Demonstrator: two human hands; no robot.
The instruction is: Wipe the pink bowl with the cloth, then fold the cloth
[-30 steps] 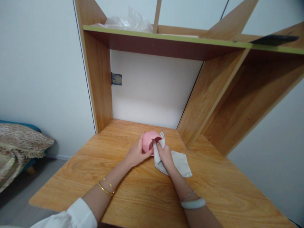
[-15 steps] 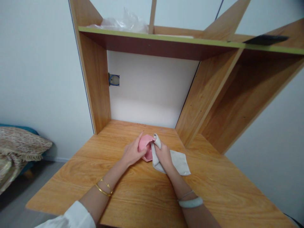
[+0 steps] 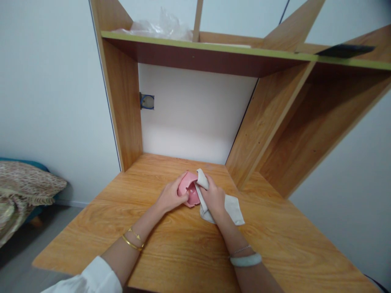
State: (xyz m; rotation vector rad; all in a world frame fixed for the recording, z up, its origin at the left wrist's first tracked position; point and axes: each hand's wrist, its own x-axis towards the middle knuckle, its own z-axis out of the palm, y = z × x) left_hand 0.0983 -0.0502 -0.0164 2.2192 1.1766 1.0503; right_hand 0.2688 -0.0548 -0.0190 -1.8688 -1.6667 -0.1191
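Observation:
A small pink bowl is tilted on its side on the wooden desk, its opening turned toward me. My left hand is closed round the bowl's left rim and holds it. My right hand is closed on a pale grey cloth and presses a bunched part of it against the bowl's right edge. The rest of the cloth trails on the desk to the right of my hand.
A wooden upright rises just right of the hands, and a shelf runs overhead with crumpled clear plastic and a dark flat object on it. A patterned cushion lies at the far left.
The bowl has tipped further toward me, showing its inside. My right hand has shifted with the cloth along the bowl's rim. The camera moved slightly.

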